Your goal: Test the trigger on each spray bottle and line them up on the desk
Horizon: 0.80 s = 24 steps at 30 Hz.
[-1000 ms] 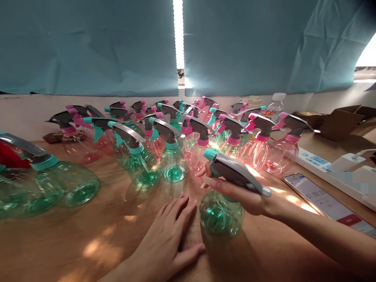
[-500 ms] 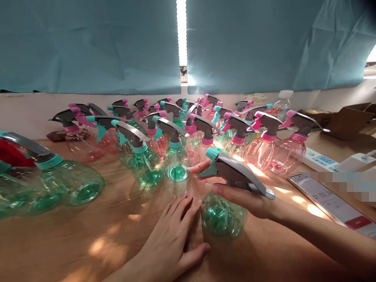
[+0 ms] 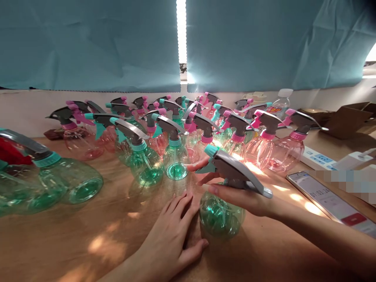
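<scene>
A green spray bottle (image 3: 222, 217) with a grey and teal trigger head stands upright near the front of the wooden table. My right hand (image 3: 235, 196) is wrapped round its neck, just under the spray head, with the fingers toward the trigger. Flat on the table to the left of that bottle lies my left hand (image 3: 176, 229), fingers spread and nothing in it. Beyond my hands are a small green bottle (image 3: 175, 158) and another green bottle (image 3: 147, 166), both upright.
Several pink bottles (image 3: 261, 150) and green ones fill the back. Green bottles (image 3: 79, 182) stand at the left. On the right are a phone (image 3: 326, 199), a power strip (image 3: 319, 156) and a cardboard box (image 3: 346, 119). A clear bottle (image 3: 283, 102) stands behind.
The view has shifted very slightly. My right hand keeps its hold on the green bottle, and my left hand stays flat on the table.
</scene>
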Tool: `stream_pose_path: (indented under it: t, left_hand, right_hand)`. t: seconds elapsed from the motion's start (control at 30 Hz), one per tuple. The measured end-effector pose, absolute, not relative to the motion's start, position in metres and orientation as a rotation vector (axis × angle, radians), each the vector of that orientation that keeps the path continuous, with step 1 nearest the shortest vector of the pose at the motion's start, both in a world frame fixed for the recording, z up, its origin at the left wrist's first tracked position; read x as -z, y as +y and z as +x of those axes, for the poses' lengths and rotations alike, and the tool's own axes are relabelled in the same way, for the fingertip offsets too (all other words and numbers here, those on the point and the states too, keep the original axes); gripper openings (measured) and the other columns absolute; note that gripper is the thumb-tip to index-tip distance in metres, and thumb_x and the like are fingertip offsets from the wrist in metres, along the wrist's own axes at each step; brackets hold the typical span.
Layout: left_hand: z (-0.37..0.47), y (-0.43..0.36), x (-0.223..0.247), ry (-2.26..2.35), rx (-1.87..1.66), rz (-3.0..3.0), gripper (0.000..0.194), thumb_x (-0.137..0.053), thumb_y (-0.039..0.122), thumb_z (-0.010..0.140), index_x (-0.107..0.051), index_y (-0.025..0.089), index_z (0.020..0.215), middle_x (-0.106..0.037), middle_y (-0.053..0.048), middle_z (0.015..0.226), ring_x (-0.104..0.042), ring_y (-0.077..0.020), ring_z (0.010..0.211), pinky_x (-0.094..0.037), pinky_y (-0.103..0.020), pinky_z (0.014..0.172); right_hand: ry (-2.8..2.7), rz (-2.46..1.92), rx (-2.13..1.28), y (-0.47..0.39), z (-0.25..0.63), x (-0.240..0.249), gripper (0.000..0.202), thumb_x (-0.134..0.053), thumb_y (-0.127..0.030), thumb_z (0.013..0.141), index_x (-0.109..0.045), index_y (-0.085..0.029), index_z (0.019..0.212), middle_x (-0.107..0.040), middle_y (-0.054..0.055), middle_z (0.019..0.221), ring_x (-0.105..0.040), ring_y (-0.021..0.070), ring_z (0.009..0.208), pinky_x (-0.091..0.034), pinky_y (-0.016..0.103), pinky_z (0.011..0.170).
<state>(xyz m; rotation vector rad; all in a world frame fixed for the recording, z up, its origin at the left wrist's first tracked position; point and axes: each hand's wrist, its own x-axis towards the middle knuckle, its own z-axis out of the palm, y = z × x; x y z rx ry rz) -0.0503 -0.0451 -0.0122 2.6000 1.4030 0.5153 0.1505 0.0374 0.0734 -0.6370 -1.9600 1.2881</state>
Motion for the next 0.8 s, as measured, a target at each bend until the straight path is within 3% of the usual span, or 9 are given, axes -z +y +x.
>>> stream_pose_path:
  t: [0.13, 0.4, 0.63, 0.8]
  left_hand:
    - [-0.048, -0.044, 0.003, 1.398, -0.427, 2.575, 0.060, -0.067, 0.041, 0.087, -0.047, 0.015, 0.137, -0.044, -0.017, 0.146, -0.038, -0.0363, 0.135, -0.034, -0.056, 0.110]
    - [-0.046, -0.044, -0.002, 1.400, -0.385, 2.573, 0.061, -0.066, 0.039, 0.088, -0.046, 0.013, 0.139, -0.043, -0.018, 0.147, -0.038, -0.0362, 0.136, -0.034, -0.056, 0.110]
    - [-0.046, -0.045, -0.004, 1.401, -0.410, 2.553, 0.060, -0.066, 0.040, 0.088, -0.048, 0.014, 0.138, -0.044, -0.017, 0.147, -0.040, -0.0367, 0.134, -0.036, -0.056, 0.109]
    - [-0.047, -0.044, -0.004, 1.404, -0.398, 2.555, 0.060, -0.066, 0.040, 0.087, -0.048, 0.014, 0.138, -0.043, -0.017, 0.148, -0.038, -0.0366, 0.135, -0.035, -0.055, 0.110]
  right_hand:
    - [-1.965, -0.603, -1.328, 0.037, 0.152, -0.074, 0.038, -0.058, -0.026, 0.082, -0.058, -0.024, 0.120, -0.066, 0.003, 0.078, -0.064, 0.0195, 0.072, -0.055, 0.034, 0.067]
    - [-1.973, -0.612, -1.306, 0.037, 0.153, -0.078, 0.037, -0.058, -0.021, 0.082, -0.057, -0.025, 0.119, -0.066, 0.003, 0.080, -0.065, 0.0192, 0.076, -0.053, 0.030, 0.064]
    - [-2.005, -0.654, -1.297, 0.038, 0.156, -0.071, 0.031, -0.058, -0.029, 0.085, -0.058, -0.025, 0.116, -0.067, 0.003, 0.077, -0.065, 0.0255, 0.092, -0.054, 0.041, 0.080]
    - [-2.009, -0.656, -1.300, 0.038, 0.154, -0.075, 0.036, -0.058, -0.027, 0.083, -0.056, -0.024, 0.119, -0.068, 0.003, 0.079, -0.066, 0.0206, 0.073, -0.053, 0.035, 0.066]
